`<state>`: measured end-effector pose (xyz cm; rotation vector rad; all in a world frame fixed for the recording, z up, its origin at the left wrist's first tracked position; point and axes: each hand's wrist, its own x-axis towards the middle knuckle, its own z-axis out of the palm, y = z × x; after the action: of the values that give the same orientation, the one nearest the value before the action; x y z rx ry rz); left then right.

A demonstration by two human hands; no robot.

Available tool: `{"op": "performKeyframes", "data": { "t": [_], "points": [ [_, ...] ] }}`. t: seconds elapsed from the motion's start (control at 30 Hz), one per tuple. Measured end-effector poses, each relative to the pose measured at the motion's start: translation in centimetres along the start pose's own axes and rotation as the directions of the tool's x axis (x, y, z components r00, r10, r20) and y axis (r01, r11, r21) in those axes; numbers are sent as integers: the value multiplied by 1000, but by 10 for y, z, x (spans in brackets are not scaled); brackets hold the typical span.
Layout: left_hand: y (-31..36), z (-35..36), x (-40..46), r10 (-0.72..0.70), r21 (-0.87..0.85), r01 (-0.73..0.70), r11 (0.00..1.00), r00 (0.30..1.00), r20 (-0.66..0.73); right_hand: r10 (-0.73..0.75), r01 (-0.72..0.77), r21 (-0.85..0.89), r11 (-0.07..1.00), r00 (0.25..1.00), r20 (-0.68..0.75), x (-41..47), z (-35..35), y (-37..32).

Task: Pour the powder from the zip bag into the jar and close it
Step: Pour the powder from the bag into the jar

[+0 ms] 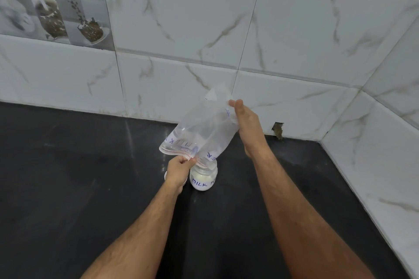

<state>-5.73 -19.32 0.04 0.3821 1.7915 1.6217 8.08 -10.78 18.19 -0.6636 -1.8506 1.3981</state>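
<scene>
Just below centre frame, the clear, floppy plastic zip bag with blue handwriting is upended over the small clear jar with a white label and white powder inside, which stands on the dark, glossy tabletop. The left hand is closed, pinching the bag's pink zip edge right at the jar's mouth. The right hand, higher and to the right, has its fingers bunched on the bag's raised bottom corner, holding it up.

The bag looks nearly empty — thin film, limp, almost weightless, so it will fold and flutter rather than hold a shape. It needs exactly this two-point hold: one pinch at the stiffer zip strip to steer the opening, one at the far corner to keep the slope. The film is slick, and powder may cling in the creases, so a shake or tap seems called for.

The jar reads as rigid and light enough to tip if nudged; best taken around its body. A small white round shape peeks out behind the left wrist — possibly the lid, though it is mostly hidden. The jar is not yet closed.
</scene>
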Motion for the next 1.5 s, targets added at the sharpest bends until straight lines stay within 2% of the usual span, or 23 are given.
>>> {"op": "performKeyframes", "data": {
  "t": [0.17, 0.37, 0.6, 0.77, 0.93, 1.1, 1.23, 1.4, 1.5],
  "points": [
    [3, 1, -3, 56, 1, -56, 998, 997, 56, -26, 26, 19, 999, 1000, -12, -2, -2, -3],
    [-2, 2, -2, 61, 81, -63, 995, 998, 21, -5, 5, 9, 1000, 1000, 10, -4, -8, 5],
    [0, 6, -7, 52, 19, -51, 998, 998, -26, -6, 6, -14, 1000, 1000, 8, -5, -6, 10],
    [3, 8, -4, 83, 52, -81, 995, 996, -42, -14, 15, 14, 1000, 1000, -14, -1, -11, 11],
    [0, 7, -4, 67, 106, -57, 993, 993, -93, 37, -36, 30, 999, 999, -23, 0, -14, 22],
    [0, 5, -4, 77, 153, -67, 986, 995, -60, 67, -65, 52, 997, 997, -40, 2, -20, 28],
    [7, 8, -6, 136, 168, -130, 977, 990, -24, 106, -95, 96, 991, 988, -114, 8, -29, 34],
    [6, 8, -7, 103, 188, -93, 978, 994, -46, 178, -174, 60, 983, 982, -63, 5, -30, 42],
    [13, 7, -6, 125, 160, -119, 980, 992, -24, 208, -194, 144, 970, 974, -95, 8, -39, 47]
  ]
}}
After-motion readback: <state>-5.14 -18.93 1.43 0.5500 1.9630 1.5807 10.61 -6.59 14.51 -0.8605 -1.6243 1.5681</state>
